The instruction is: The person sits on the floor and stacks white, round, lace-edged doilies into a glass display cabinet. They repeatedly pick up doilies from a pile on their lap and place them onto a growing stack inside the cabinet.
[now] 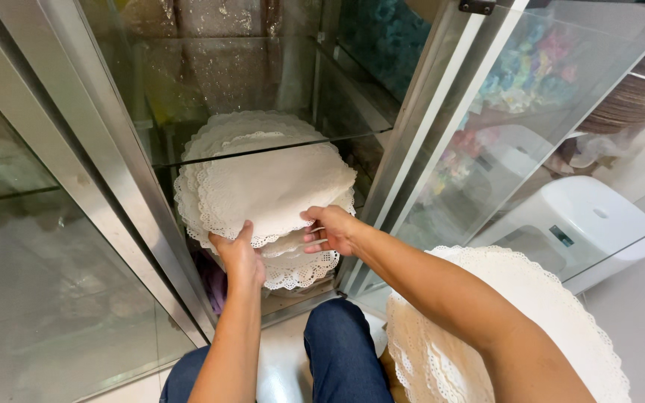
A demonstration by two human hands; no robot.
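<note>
Head view: both arms outstretched, left hand (238,254) and right hand (330,229) each in grip on doily stack (270,190).

This looks like a craft or party-supply shop: a glass display cabinet (188,149) holds stacked white paper doilies (263,186), with artificial flowers (524,71) behind its door and stacked brown trays (636,97) right of it.

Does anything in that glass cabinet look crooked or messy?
Somewhat: the stack of white lace doilies sits unevenly, edges fanned out. The left hand and right hand grip its front edge. Nothing looks torn.
</note>
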